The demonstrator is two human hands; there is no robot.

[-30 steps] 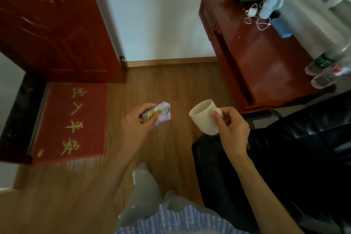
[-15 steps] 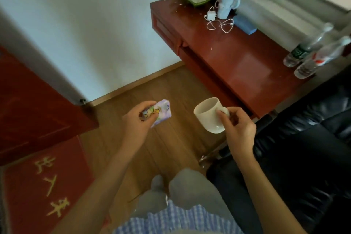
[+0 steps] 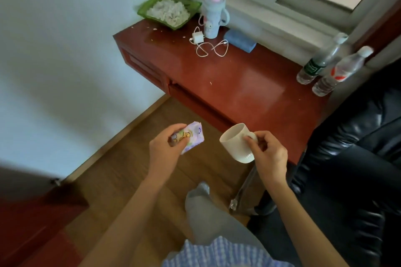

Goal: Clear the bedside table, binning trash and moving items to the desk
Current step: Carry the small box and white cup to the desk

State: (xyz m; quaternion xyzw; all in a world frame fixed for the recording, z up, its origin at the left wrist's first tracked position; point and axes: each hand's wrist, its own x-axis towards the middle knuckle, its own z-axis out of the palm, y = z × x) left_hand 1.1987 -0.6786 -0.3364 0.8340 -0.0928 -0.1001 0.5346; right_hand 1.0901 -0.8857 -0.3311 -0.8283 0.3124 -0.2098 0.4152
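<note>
Head view: both hands carried items beside the desk's near edge.
Left hand [image 3: 165, 149] gripped a purple tissue pack [image 3: 191, 139] above the floor. Right hand [image 3: 268, 154] pinched the handle of a white mug [image 3: 237, 143], tilted, at the near edge of the red desk [image 3: 249, 84]. Two bottles [image 3: 325, 69] stood at the desk's right edge.

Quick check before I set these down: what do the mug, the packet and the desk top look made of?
Mug: likely glazed ceramic, with an off-white smooth sheen. Packet in the left hand: thin printed plastic film, crinkled, probably tissues. Desk: red-brown lacquered wood or veneer, glossy and reflecting window light.
</note>
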